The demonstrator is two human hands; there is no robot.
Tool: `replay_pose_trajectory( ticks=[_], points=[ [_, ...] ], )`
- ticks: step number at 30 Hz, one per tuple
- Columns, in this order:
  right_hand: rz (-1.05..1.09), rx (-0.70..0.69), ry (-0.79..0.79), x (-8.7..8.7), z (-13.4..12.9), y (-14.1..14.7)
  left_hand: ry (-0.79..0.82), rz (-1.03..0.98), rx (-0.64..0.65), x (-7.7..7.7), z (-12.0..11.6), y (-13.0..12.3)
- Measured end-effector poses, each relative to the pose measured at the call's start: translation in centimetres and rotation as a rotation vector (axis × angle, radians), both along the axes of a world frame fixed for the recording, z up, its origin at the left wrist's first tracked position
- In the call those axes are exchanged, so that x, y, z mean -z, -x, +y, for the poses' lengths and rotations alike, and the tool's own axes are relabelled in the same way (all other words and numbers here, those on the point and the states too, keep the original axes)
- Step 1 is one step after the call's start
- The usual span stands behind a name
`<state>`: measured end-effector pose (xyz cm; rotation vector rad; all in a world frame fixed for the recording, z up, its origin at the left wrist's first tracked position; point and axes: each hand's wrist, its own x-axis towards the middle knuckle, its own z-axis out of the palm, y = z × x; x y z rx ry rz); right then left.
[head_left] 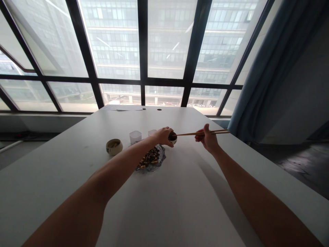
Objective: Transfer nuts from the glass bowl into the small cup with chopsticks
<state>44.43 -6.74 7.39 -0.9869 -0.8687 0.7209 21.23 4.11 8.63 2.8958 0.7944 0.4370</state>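
My left hand (pixel 164 136) is wrapped round a small round jar (pixel 173 140), tilted with its dark mouth toward the right. In my right hand (pixel 207 138) is a pair of wooden chopsticks (pixel 191 133), held level, their tips at the mouth of the jar. What lies inside that jar is too dark to tell. Under my left forearm, a crumpled clear plastic bag (pixel 161 158) holds a heap of mixed seeds and nuts (pixel 150 157). A second round cream jar (pixel 114 146) with dark lettering stands upright to the left, with something pale inside.
Two translucent plastic cups stand behind the bag, a left one (pixel 135 136) and a right one (pixel 151 132) partly hidden by my arm. Papers (pixel 123 107) lie at the far edge of the white table (pixel 164 206). A blue curtain (pixel 262 75) hangs at the right, beside large windows.
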Motion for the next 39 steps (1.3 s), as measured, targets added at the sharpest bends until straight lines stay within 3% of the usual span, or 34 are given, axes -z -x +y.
replay_pose_trajectory(
  ticks=[6, 16, 20, 25, 28, 31, 34, 39],
  points=[
    [0.046, 0.061, -0.033, -1.1, -0.2, 0.5, 0.067, 0.015, -0.072, 0.1, 0.5, -0.4],
    [-0.016, -0.259, 0.032, -2.7, -0.9, 3.8, 0.076, 0.14, -0.093, -0.8, 0.2, -0.3],
    [-0.109, -0.303, 0.05, -2.6, -1.0, 5.5, 0.016, 0.036, -0.047, -2.7, 0.2, 3.6],
    [-0.267, -0.312, 0.056, -2.3, -1.7, 8.4, -0.133, -0.235, -0.118, -3.5, -1.2, 13.5],
    [-0.351, -0.334, 0.06, -2.1, -2.2, 9.9, -0.208, -0.424, -0.247, -2.2, -2.1, 19.6],
    [-0.397, -0.331, 0.053, -1.8, -2.5, 11.0, -0.207, -0.556, -0.393, -0.2, -2.8, 23.7],
    [-0.407, -0.297, 0.041, -1.4, -2.8, 11.5, -0.153, -0.621, -0.479, 2.2, -3.5, 25.4],
    [-0.414, -0.201, 0.028, -1.3, -3.2, 11.6, -0.054, -0.677, -0.513, 5.2, -4.2, 25.5]
  ],
)
